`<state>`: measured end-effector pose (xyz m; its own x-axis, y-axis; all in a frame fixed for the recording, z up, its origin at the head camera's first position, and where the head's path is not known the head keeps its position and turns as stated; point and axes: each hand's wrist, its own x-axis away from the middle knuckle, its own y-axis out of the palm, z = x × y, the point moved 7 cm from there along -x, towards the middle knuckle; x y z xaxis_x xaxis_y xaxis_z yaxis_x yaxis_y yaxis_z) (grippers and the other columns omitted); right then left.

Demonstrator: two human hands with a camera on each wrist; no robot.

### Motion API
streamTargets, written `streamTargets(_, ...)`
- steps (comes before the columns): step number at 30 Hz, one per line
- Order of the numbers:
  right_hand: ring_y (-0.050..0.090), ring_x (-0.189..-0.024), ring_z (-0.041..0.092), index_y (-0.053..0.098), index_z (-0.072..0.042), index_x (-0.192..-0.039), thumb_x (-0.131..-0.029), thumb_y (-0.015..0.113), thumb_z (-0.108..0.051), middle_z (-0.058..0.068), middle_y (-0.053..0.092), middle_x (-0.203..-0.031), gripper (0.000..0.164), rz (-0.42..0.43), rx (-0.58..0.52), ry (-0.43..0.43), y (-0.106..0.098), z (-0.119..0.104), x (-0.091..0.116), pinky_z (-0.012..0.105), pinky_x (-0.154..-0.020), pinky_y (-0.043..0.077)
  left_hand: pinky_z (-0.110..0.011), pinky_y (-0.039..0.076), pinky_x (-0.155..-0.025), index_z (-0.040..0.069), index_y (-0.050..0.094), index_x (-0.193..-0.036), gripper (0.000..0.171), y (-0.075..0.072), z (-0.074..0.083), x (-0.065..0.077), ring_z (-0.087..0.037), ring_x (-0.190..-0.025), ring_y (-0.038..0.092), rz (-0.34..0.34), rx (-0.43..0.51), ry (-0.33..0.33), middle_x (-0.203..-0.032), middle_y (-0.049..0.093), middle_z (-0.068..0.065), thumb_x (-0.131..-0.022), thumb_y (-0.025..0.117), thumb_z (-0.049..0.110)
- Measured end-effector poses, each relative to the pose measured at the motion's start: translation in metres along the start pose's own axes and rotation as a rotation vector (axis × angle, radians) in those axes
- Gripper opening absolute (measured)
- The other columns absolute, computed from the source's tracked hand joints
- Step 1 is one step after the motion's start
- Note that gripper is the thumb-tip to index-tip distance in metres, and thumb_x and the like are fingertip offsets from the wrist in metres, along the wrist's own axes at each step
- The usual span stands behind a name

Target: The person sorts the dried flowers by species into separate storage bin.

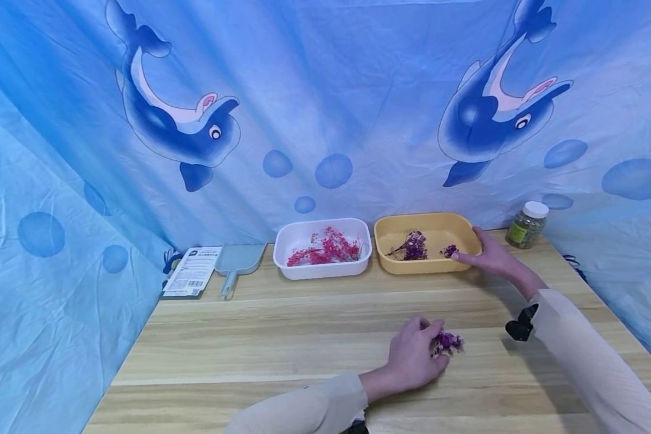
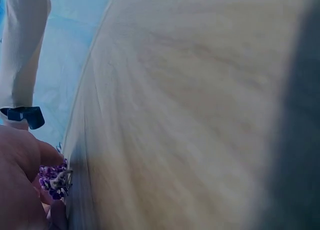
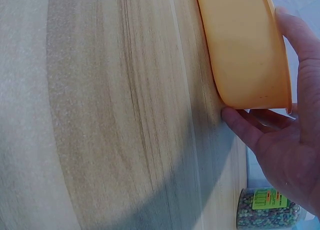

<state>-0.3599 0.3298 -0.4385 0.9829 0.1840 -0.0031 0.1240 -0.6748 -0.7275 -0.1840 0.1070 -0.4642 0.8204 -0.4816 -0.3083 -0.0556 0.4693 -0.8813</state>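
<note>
Low over the front of the table, my left hand (image 1: 414, 357) pinches a small sprig of purple dried flowers (image 1: 448, 342); the blossoms (image 2: 54, 181) also show between the fingers in the left wrist view. At the back right, my right hand (image 1: 493, 256) grips the right end of a yellow tray (image 1: 407, 267). In the right wrist view, the thumb reaches to the tray's rim while the fingers (image 3: 242, 127) lie against its end and lower edge. Inside that tray are a stemmed purple dried flower bunch (image 1: 414, 246) and a smaller purple piece (image 1: 449, 249) near the right thumb.
A white tray (image 1: 322, 272) of pink-red dried flowers stands left of the yellow one. Further left lie a pale blue dustpan (image 1: 239, 259) and a printed packet (image 1: 192, 272). A white-lidded jar (image 1: 527, 226) stands behind the right hand. A dolphin-print curtain (image 1: 325, 108) hangs behind the table.
</note>
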Motion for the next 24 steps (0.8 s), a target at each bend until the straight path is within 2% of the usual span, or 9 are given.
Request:
streamTargets(3,0.024,-0.132,0.065,-0.005,0.009,-0.154,-0.091,0.07,-0.05,0.048,0.011,-0.149,0.114,-0.004,0.004,0.002,0.0,0.0,0.0,0.071,-0.107,0.026,-0.016,0.042,-0.063,0.025,0.065,-0.136,0.061,0.001,0.002,-0.001,-0.005,-0.094,0.054,-0.014,-0.022,0.018,-0.111,0.059,0.005,-0.078,0.084,0.031)
streamTargets(7,0.024,-0.133,0.065,-0.005,0.009,-0.154,-0.091,0.07,-0.05,0.047,0.01,-0.15,0.115,-0.003,0.001,0.003,0.0,0.001,0.0,0.07,-0.107,0.025,-0.015,0.042,-0.063,0.025,0.068,-0.132,0.056,0.002,0.003,-0.003,-0.004,-0.091,0.056,-0.032,-0.003,0.016,-0.11,0.06,0.006,-0.079,0.083,0.022)
streamTargets(12,0.025,-0.133,0.064,-0.004,0.009,-0.155,-0.091,0.07,-0.049,0.047,0.012,-0.15,0.114,0.006,-0.003,-0.003,0.0,0.002,-0.001,0.07,-0.108,0.026,-0.013,0.044,-0.063,0.02,0.074,-0.122,0.044,-0.001,-0.002,-0.006,-0.005,-0.086,0.059,0.021,0.06,0.056,-0.106,0.063,0.002,-0.079,0.08,0.015)
streamTargets(15,0.025,-0.132,0.064,-0.005,0.009,-0.154,-0.091,0.07,-0.049,0.048,0.012,-0.149,0.114,0.008,0.001,-0.007,-0.001,0.002,0.0,0.07,-0.107,0.027,-0.01,0.045,-0.065,0.014,0.076,-0.117,0.039,-0.002,-0.008,-0.008,-0.003,-0.084,0.058,0.058,0.171,0.07,-0.102,0.063,-0.001,-0.078,0.079,0.011)
streamTargets(18,0.025,-0.132,0.065,-0.005,0.01,-0.154,-0.091,0.07,-0.049,0.048,0.011,-0.149,0.114,0.005,0.005,-0.01,-0.001,0.0,0.0,0.07,-0.107,0.026,-0.007,0.045,-0.067,0.007,0.076,-0.115,0.037,-0.003,-0.015,-0.01,-0.002,-0.082,0.056,0.065,0.347,0.039,-0.098,0.062,-0.002,-0.078,0.078,0.005)
streamTargets(22,0.024,-0.132,0.065,-0.004,0.01,-0.154,-0.091,0.07,-0.049,0.048,0.011,-0.149,0.114,0.005,0.006,-0.015,0.0,-0.001,0.0,0.071,-0.107,0.025,-0.01,0.049,-0.066,0.002,0.075,-0.114,0.036,-0.003,-0.028,-0.015,0.0,-0.078,0.053,0.043,0.598,-0.081,-0.093,0.059,0.001,-0.077,0.077,-0.001)
streamTargets(24,0.024,-0.132,0.065,-0.004,0.01,-0.154,-0.091,0.07,-0.049,0.047,0.011,-0.15,0.113,0.004,0.008,-0.014,0.0,-0.001,0.001,0.071,-0.107,0.025,-0.013,0.051,-0.066,0.001,0.075,-0.114,0.037,-0.004,-0.034,-0.018,0.0,-0.076,0.053,0.038,0.692,-0.142,-0.092,0.058,0.002,-0.078,0.078,-0.003)
